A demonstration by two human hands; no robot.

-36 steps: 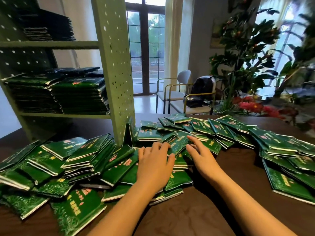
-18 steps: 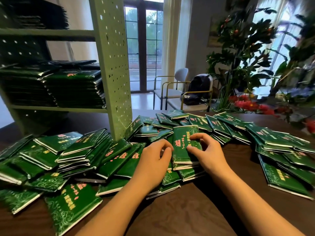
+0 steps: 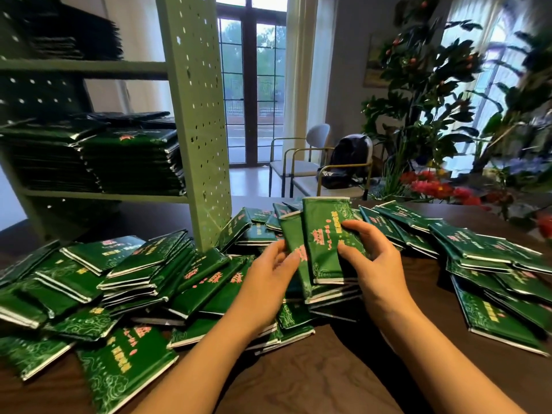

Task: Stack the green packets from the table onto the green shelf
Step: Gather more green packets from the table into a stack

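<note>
Both hands are clamped on a small bundle (image 3: 319,222) of packets, held just above the pile mid-table (image 3: 328,369). The left hand (image 3: 268,273) pinches its 9 o'clock edge, and the right hand (image 3: 376,264) has thumb and fingers curled over the 3 o'clock side. The long axis runs roughly 12 to 6. The shelf (image 3: 98,196) sits up at 10 o'clock, with the left hand nearer. The post (image 3: 203,144) is right in the way, so I reckon the bundle swings round it onto the stack (image 3: 131,162).
</note>
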